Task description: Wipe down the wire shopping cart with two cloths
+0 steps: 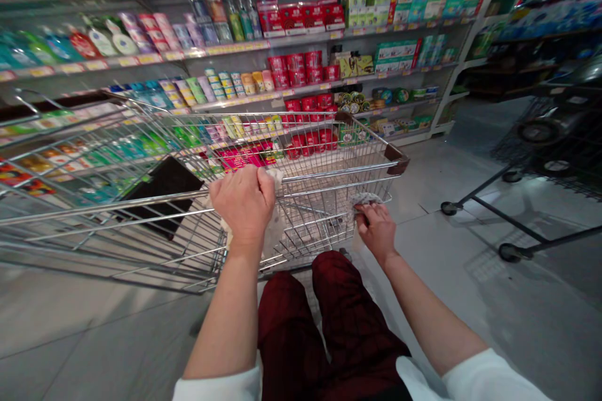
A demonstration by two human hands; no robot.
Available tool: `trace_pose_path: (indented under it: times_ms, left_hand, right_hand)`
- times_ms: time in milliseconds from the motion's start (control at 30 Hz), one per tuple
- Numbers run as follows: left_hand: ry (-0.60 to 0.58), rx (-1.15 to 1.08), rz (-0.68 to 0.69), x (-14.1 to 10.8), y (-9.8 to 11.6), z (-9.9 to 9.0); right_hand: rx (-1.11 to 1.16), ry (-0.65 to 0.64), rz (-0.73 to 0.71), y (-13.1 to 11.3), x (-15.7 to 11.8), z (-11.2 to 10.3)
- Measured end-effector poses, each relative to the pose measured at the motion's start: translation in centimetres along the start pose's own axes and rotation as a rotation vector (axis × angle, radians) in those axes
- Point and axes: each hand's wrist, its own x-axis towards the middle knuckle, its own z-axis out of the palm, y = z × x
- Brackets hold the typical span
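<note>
A metal shopping cart [310, 183] stands side-on in front of my knees, its wire side facing me. My left hand [242, 203] is closed in a fist over the cart's upper side rail, with a pale cloth [273, 232] bunched under it and hanging down inside the wires. Lower and to the right, my right hand [376, 229] has its fingers pressed together on a second, whitish patterned cloth [365, 199], held against the wires near the cart's right end. The right fingertips are partly hidden. A black panel [162, 194] sits inside the cart at the left.
Shelves [301, 91] packed with bottles, tubs and boxes run behind the cart. To the right stands a dark wheeled cart [555, 131], its low frame and casters [510, 252] reaching across the grey tiled floor [446, 263]. My knees [329, 307] are close to the shopping cart.
</note>
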Motion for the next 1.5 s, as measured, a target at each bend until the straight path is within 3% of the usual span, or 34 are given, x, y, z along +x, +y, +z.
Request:
trace_pose_path:
  times_ms: [200, 400, 500, 700, 800, 967, 1067, 1167, 1300, 1400, 1500]
  left_hand:
    - [-0.010, -0.045, -0.018, 0.1, 0.1, -0.1]
    - [-0.039, -0.073, -0.042, 0.1, 0.2, -0.2]
    - [-0.025, -0.053, -0.028, 0.1, 0.3, -0.2]
    - [-0.003, -0.057, -0.026, -0.1, 0.1, -0.1]
    - [0.007, -0.068, -0.034, -0.1, 0.1, 0.0]
    - [-0.022, -0.074, -0.037, 0.0, 0.2, -0.1]
    - [-0.017, -0.063, -0.037, -0.1, 0.1, -0.1]
    - [0.005, -0.037, -0.021, -0.1, 0.1, 0.0]
    - [0.004, -0.032, -0.017, -0.1, 0.0, 0.0]
    - [0.000, -0.025, -0.018, 0.0, 0.1, 0.0]
    - [-0.003, -0.022, -0.013, 0.0, 0.2, -0.1]
  right_hand:
    - [0.076, 0.073, 0.017, -1.6, 3.7, -1.7]
    - [-0.069, 0.016, -0.023, -1.9, 0.5, 1.5]
    - [-0.050, 0.028, -0.030, -1.5, -0.8, 1.8]
    - [0.120, 0.035, -0.028, -2.8, 3.1, -1.1]
    - [0.079, 0.063, -0.017, -3.7, 4.3, -1.0]
    - [0.020, 0.004, -0.007, -2.6, 1.0, 1.6]
    - [0.036, -0.021, -0.032, -1.8, -0.6, 1.8]
    - [0.107, -0.013, -0.030, -2.4, 0.4, 0.5]
    - [0.129, 0.049, -0.028, -4.9, 3.4, -0.5]
    - [0.107, 0.088, -0.036, -6.2, 3.9, 0.6]
    - [0.086, 0.082, -0.014, -5.9, 2.1, 2.1]
